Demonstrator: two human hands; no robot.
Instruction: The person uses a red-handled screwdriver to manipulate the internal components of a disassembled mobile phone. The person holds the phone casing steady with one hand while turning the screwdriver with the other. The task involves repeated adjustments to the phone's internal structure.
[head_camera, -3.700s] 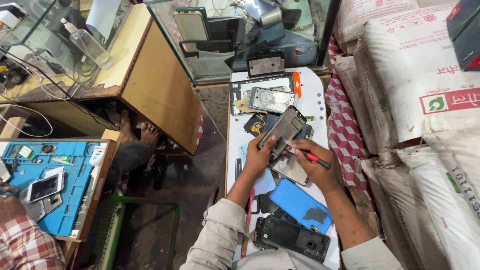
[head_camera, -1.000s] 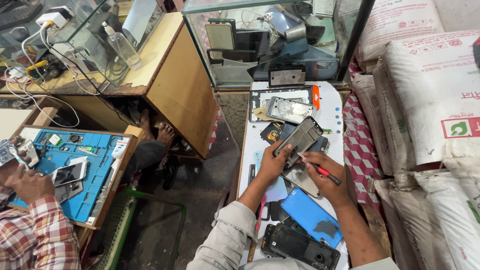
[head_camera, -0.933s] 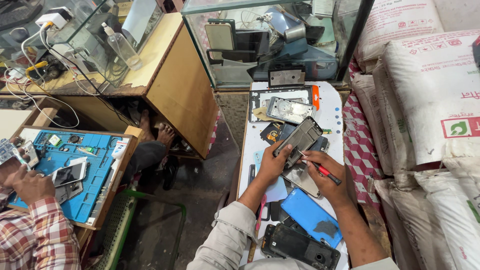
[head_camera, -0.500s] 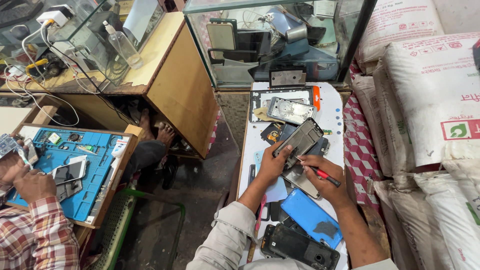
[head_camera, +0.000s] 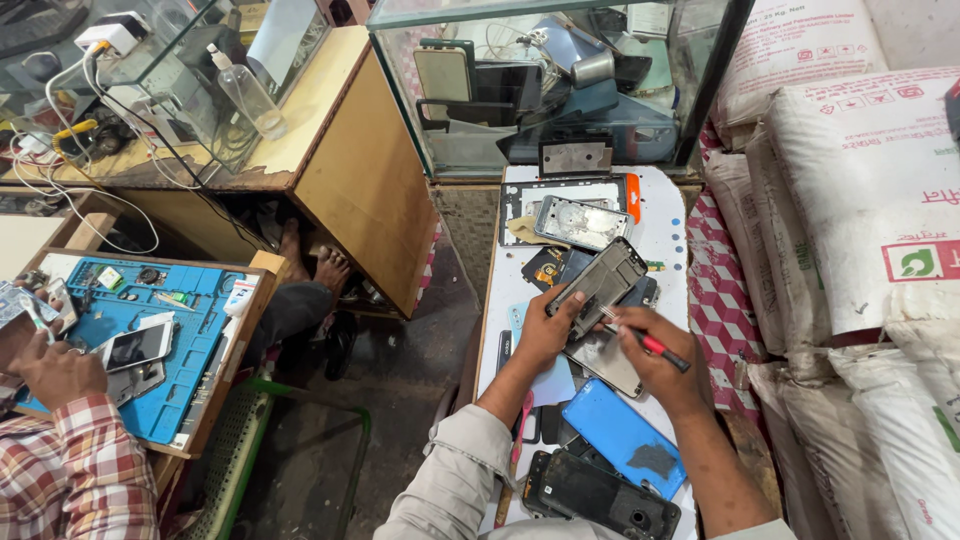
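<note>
A: The opened phone body (head_camera: 603, 285) is tilted up over the white worktable (head_camera: 668, 215), gripped along its lower edge by the person's left hand (head_camera: 548, 335).

B: And the right hand (head_camera: 655, 355)?

A: It is closed around a red-handled screwdriver (head_camera: 650, 343), whose tip touches the phone's lower end.

B: What lies around them?

A: A blue back cover (head_camera: 625, 435) is near the right wrist, a black phone frame (head_camera: 600, 492) is below it, and a glass display case (head_camera: 550, 80) stands behind. At far left, a co-worker's hand (head_camera: 55, 370) rests on a blue repair mat (head_camera: 170, 340).

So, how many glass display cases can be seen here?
2: one glass case at the head of the white table, another on the wooden counter at upper left. More may be out of frame.
</note>
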